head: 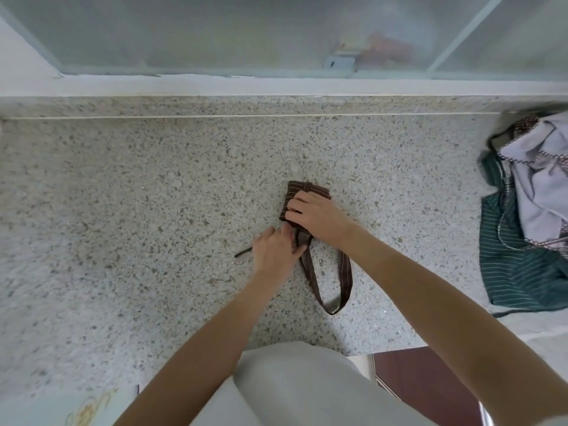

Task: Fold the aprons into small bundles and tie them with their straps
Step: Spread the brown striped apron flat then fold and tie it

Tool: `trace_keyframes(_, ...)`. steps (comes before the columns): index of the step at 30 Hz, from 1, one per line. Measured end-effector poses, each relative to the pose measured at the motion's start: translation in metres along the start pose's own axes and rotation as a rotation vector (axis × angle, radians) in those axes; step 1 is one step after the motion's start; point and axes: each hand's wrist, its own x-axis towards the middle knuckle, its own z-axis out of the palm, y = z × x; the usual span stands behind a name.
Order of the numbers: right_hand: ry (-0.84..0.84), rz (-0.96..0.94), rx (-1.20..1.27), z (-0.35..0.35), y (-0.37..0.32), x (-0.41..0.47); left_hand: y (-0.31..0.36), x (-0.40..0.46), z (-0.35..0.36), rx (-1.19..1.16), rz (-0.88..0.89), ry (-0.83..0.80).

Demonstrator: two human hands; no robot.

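A brown striped apron (pixel 296 192) lies folded into a small bundle in the middle of the speckled stone counter (pixel 138 195). My right hand (pixel 316 215) presses down on top of the bundle and grips it. My left hand (pixel 275 252) sits at the bundle's near edge, pinching a thin dark strap (pixel 243 252) whose free end pokes out to the left. The wide brown neck loop (pixel 330 284) trails from the bundle toward me on the counter.
A heap of other aprons lies at the right edge: a dark green striped one (pixel 519 272) under a pale lilac one (pixel 541 186). A frosted window (pixel 276 32) and white sill run along the back. My light trousers (pixel 292 388) fill the lower middle.
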Motion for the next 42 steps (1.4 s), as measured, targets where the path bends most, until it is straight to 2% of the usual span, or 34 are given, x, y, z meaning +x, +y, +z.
trace_keyframes(4,-0.039,0.130,-0.033,-0.006,0.004,0.006,0.006,0.008,-0.008,0.036,-0.041,-0.087)
trace_keyframes(9,-0.160,0.246,-0.119,-0.008,0.000,0.020,-0.022,0.022,-0.022,-0.125,-0.080,-0.086)
trace_keyframes(12,-0.140,0.274,-0.127,-0.001,-0.005,0.028,-0.033,0.027,-0.027,-0.055,-0.032,-0.126)
trace_keyframes(15,-0.253,0.283,-0.171,0.006,-0.009,0.031,-0.040,0.025,-0.024,-0.022,0.030,-0.116)
trace_keyframes(18,-0.247,0.330,-0.003,0.006,-0.009,0.029,-0.049,0.028,-0.026,-0.053,0.026,-0.028)
trace_keyframes(21,-0.181,0.383,0.166,0.004,-0.009,0.031,-0.053,0.034,-0.034,-0.075,0.009,-0.009)
trace_keyframes(25,-0.253,0.405,0.196,0.005,-0.014,0.040,-0.053,0.044,-0.047,-0.114,0.016,0.088)
trace_keyframes(30,-0.248,0.520,0.292,0.006,-0.010,0.045,-0.046,0.050,-0.063,-0.368,-0.053,0.149)
trace_keyframes(34,-0.244,0.568,0.345,0.005,-0.006,0.046,-0.040,0.044,-0.064,-0.440,0.010,0.197)
trace_keyframes(36,-0.219,0.586,0.422,0.005,-0.005,0.043,-0.039,0.041,-0.064,-0.625,-0.056,0.227)
trace_keyframes(39,-0.155,0.630,0.612,0.003,-0.004,0.040,-0.047,0.042,-0.057,-0.851,-0.213,0.159)
trace_keyframes(42,-0.089,0.635,0.729,-0.002,-0.004,0.037,-0.054,0.044,-0.047,-0.744,-0.120,-0.008)
